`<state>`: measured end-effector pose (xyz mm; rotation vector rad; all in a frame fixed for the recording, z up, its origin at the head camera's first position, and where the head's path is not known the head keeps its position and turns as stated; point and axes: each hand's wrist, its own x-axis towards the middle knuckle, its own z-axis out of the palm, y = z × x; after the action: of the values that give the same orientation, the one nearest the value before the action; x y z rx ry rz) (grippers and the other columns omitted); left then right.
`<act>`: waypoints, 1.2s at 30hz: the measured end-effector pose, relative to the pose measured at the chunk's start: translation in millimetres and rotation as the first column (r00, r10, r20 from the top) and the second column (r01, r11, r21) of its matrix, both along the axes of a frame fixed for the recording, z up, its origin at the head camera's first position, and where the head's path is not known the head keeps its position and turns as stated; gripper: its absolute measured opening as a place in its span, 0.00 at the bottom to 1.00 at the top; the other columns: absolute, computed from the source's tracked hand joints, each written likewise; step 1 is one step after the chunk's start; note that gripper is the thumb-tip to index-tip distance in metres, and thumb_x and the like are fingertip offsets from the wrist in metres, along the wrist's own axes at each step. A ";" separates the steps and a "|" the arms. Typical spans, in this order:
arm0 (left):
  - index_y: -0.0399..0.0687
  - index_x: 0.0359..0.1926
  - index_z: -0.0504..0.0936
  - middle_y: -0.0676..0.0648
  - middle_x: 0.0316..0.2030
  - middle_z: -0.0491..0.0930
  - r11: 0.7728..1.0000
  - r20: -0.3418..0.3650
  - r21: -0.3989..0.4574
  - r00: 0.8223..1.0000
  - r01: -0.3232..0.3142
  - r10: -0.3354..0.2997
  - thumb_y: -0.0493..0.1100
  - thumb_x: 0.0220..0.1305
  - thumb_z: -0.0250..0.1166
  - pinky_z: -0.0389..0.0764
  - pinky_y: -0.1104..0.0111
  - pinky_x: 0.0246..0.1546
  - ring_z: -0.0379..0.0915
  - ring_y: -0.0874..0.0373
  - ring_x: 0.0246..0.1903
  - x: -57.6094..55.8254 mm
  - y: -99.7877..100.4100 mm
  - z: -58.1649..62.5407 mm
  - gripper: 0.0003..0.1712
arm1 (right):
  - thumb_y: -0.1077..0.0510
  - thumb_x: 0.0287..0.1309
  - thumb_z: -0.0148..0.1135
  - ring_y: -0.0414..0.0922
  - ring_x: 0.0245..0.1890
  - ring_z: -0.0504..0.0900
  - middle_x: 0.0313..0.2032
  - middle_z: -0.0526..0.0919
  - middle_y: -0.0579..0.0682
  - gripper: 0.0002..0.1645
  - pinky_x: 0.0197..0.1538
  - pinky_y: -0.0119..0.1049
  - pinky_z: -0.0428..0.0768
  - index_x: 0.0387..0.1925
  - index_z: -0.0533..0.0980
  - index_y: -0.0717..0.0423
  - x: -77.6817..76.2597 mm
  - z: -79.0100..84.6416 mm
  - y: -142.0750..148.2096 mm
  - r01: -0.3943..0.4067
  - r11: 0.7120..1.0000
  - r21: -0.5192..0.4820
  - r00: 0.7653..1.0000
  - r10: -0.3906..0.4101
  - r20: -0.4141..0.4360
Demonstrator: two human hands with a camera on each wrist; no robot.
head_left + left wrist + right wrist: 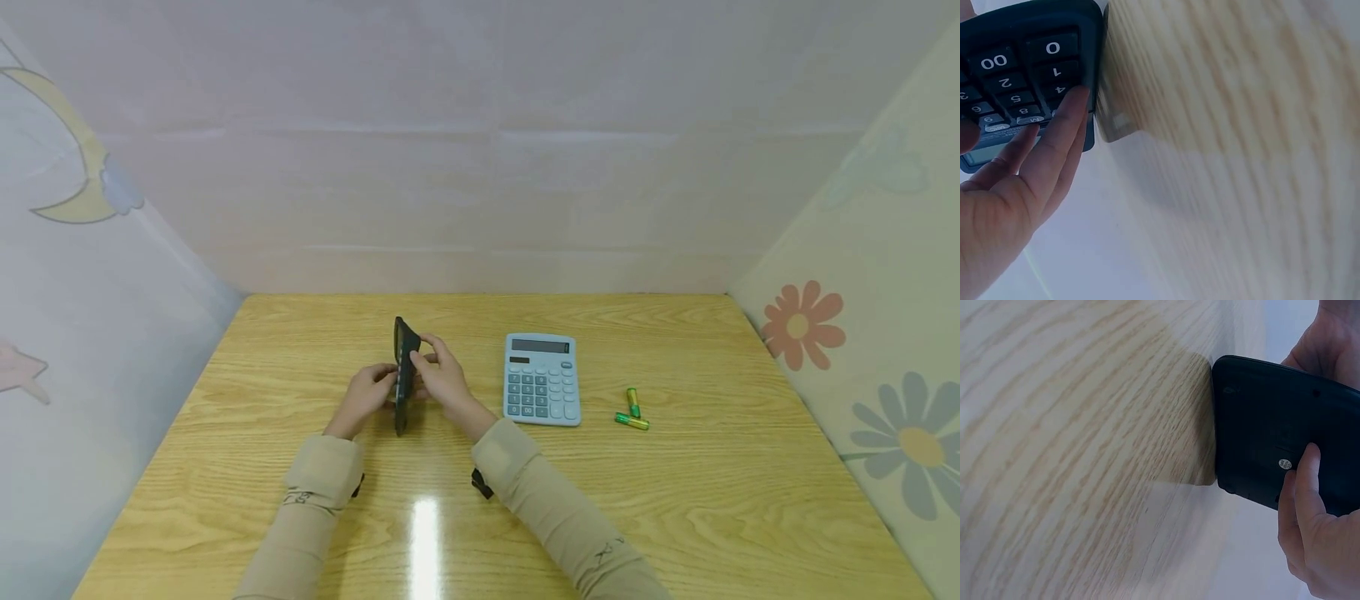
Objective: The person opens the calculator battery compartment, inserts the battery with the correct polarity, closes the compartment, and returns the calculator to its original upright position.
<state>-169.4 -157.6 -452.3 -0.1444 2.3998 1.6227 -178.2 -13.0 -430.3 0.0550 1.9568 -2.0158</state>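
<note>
Black calculator [403, 382] is standing on edge on the desk [712, 500]; your left hand [367, 392] is laying outstretched fingers [1054, 139] on its keys [1054, 47], your right hand [446, 382] is resting extended fingers against its back [1260, 419].

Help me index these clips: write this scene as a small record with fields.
surface: wood-grain table
item in hand: black calculator, turned up on its side
left hand: fingers laid on the key face
right hand: fingers on the back, near a small round white sticker
second calculator: light blue calculator, lying flat, keys up, to the right of both hands
batteries: two, green and yellow, lying close together right of the light blue calculator
</note>
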 end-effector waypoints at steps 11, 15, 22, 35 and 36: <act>0.29 0.57 0.68 0.33 0.51 0.72 0.997 0.006 0.074 1.000 0.005 -0.005 0.43 0.69 0.44 0.77 0.61 0.40 0.72 0.46 0.46 2.0 1.8 -2.2 0.23 | 0.54 0.65 0.50 0.47 0.33 0.77 0.46 0.68 0.55 0.24 0.42 0.53 0.77 0.62 0.64 0.43 1.4 1.6 2.3 -0.015 1.000 0.005 1.000 0.015 -0.015; 0.30 0.57 0.69 0.33 0.51 0.72 0.996 -0.005 0.088 1.000 -0.001 0.001 0.42 0.69 0.45 0.78 0.61 0.39 0.73 0.48 0.45 2.6 2.2 -2.8 0.23 | 0.54 0.65 0.50 0.46 0.33 0.76 0.46 0.68 0.55 0.23 0.42 0.53 0.77 0.62 0.64 0.43 1.7 1.7 2.7 -0.014 1.000 0.005 1.000 0.014 -0.017; 0.31 0.56 0.70 0.34 0.49 0.72 0.994 -0.072 0.075 0.994 -0.075 0.080 0.39 0.65 0.52 0.78 0.67 0.36 0.74 0.49 0.42 2.4 4.8 -0.8 0.21 | 0.54 0.65 0.51 0.48 0.33 0.77 0.46 0.68 0.55 0.23 0.42 0.53 0.77 0.61 0.65 0.41 2.4 0.4 2.8 -0.011 1.000 0.007 1.000 0.011 -0.017; 0.32 0.28 0.77 0.48 0.22 0.72 0.973 -0.121 0.150 0.973 -0.178 0.197 0.38 0.67 0.40 0.70 0.70 0.28 0.67 0.59 0.24 5.0 6.1 7.2 0.21 | 0.56 0.65 0.51 0.56 0.39 0.77 0.45 0.68 0.55 0.23 0.41 0.50 0.78 0.60 0.66 0.51 3.5 -1.9 1.0 -0.030 0.999 -0.024 1.000 0.030 -0.008; 0.33 0.26 0.77 0.49 0.21 0.72 0.970 -0.122 0.158 0.971 -0.187 0.207 0.38 0.67 0.41 0.70 0.70 0.28 0.66 0.59 0.24 5.0 6.1 7.1 0.21 | 0.56 0.65 0.51 0.55 0.37 0.77 0.45 0.68 0.55 0.23 0.41 0.50 0.78 0.60 0.66 0.51 3.6 -2.0 0.9 -0.030 0.999 -0.021 1.000 0.029 -0.006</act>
<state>-164.4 -151.6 -445.2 -0.2606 2.4212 1.9501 -174.6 -12.1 -432.3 0.0155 1.9284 -2.0194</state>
